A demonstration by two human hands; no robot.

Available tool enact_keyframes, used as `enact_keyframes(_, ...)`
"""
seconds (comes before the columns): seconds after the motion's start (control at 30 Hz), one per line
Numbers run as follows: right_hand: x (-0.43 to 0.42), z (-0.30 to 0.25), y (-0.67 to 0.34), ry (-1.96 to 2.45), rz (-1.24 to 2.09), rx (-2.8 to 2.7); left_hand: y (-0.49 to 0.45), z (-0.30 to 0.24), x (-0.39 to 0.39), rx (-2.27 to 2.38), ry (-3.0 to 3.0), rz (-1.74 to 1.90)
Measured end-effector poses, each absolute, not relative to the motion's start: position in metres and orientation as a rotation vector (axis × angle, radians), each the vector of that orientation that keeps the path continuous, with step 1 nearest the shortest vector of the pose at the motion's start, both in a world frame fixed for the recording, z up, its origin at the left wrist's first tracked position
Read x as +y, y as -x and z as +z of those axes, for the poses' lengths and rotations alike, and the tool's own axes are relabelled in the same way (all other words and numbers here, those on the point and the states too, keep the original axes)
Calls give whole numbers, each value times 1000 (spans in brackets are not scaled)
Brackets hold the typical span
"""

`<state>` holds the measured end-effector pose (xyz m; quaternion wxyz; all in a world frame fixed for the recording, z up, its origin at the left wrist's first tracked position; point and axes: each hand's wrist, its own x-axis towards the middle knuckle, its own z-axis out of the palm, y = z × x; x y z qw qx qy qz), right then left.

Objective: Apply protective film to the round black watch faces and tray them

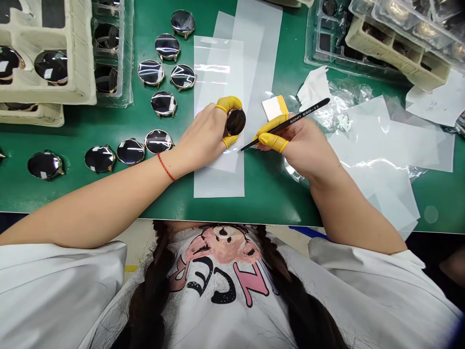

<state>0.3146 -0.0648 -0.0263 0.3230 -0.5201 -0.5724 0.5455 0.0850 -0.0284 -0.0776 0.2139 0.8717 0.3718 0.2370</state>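
My left hand (214,128), with yellow finger cots on thumb and forefinger, grips a round watch case (236,121) with a dark face by its edge. It is held above translucent film sheets (221,182). My right hand (290,135), also in yellow finger cots, pinches black tweezers (298,115) marked ESD-11. Their fine tips point left, just below the watch case; whether they touch it I cannot tell. Behind my right fingers is a white and yellow block (275,107), partly hidden by them.
Several dark-faced watch cases (150,72) lie on the green table (174,194) to the left. Stacked trays (82,58) of watch parts stand at the far left, more trays (395,48) at the back right. Crumpled clear film (345,104) and loose sheets (385,179) lie at right.
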Motion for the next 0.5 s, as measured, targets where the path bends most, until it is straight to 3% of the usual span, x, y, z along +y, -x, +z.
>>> enact_keyframes(0.3, -64, -32, -313, 1285, 1400, -1520, -87, -78, -27, 1075, -2414, 634)
enact_keyframes(0.5, -75, 7, -324, 1161, 1335, -1499, -86, -75, -28, 1061, -2412, 690)
